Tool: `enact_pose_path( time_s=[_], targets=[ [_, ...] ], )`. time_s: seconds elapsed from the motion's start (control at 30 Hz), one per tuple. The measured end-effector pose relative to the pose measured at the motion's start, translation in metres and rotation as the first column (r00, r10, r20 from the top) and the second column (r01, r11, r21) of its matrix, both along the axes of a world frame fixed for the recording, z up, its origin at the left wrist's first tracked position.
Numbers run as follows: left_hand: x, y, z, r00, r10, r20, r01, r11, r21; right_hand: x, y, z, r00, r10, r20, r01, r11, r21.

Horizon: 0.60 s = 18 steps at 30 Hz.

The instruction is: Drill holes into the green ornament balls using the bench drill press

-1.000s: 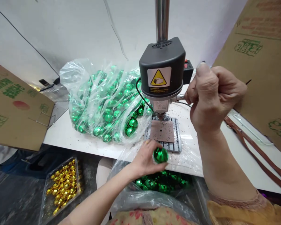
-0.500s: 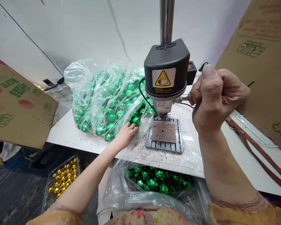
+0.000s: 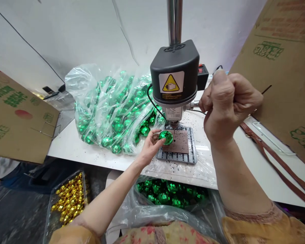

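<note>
Left hand [image 3: 149, 146]: fingers clamped on one green ball [image 3: 165, 137], thumb against its near side, the other fingers round its left and far sides. Ball sat out at the fingertips, most of its face exposed, just left of and below the chuck of the drill press [image 3: 175, 74]. Contact between ball and pinkish pad [image 3: 180, 147] could not be told.

Right hand [image 3: 227, 108], right of the press: fingers curled into a tight fist about the feed handle, its metal shaft [image 3: 194, 105] running in from the press; most of the grip hidden.

Materials. Ball: round, glossy, mirror-like flat facets. Press: smooth dark housing, yellow warning label, polished column. Pad: flat, matt, rectangular, with a small dark hole; it lay on a slotted metal base plate [image 3: 192, 149] under the press. Dark chips speckled plate and white surface [image 3: 112, 161].

Left of the press: crinkled clear plastic bag [image 3: 104, 115], bulging with similar balls. Below and in front of the press: a second, open plastic bag [image 3: 152, 215] with more green faceted balls. Right of the press: brown strap [image 3: 274, 166], smooth, leather-like.
</note>
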State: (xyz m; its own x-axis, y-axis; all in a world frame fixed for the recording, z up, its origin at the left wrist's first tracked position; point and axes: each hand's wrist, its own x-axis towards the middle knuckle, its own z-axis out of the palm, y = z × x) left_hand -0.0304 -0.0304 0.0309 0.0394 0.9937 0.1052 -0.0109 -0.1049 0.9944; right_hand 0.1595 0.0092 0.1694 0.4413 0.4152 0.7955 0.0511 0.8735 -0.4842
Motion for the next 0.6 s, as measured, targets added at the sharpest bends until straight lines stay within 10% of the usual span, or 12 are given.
enact_pose_path(
  time_s=[0.23, 0.6],
  targets=[
    [0.007, 0.025, -0.032, 0.986, 0.049, -0.158, -0.041, 0.998, 0.052, 0.000, -0.001, 0.000, 0.995, -0.046, 0.086, 0.044, 0.999, 0.027],
    [0.013, 0.026, -0.034, 0.967, 0.061, -0.249, -0.036, 0.994, 0.106, -0.004, -0.007, 0.014, 0.997, -0.050, 0.050, 0.050, 0.999, 0.011]
  ],
)
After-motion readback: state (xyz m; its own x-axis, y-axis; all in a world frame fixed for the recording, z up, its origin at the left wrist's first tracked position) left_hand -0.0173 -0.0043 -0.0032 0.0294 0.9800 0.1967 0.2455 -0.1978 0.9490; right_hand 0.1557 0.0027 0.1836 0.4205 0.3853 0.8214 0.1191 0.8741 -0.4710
